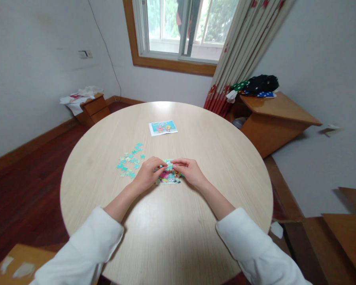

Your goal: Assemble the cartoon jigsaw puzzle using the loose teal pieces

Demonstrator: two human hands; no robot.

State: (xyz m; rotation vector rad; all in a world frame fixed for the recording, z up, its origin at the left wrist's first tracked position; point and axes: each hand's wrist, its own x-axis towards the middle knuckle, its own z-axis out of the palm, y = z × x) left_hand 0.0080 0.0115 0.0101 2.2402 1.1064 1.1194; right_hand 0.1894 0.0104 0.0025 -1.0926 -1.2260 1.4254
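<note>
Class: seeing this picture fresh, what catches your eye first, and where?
Probably the left hand and right hand, close together over a colourful, partly assembled puzzle on the round, pale table. Loose turquoise pieces lie to the puzzle's left, and a bright picture card lies beyond it. Behind, a red-patterned curtain hangs at the right of the window.

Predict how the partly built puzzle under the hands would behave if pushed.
The puzzle lies flat and looks thin, so it would probably slide, not tip. Nearby loose pieces are small and knobbed, so similar joints may buckle or part. The tabletop looks smooth, suggesting little resistance.
</note>
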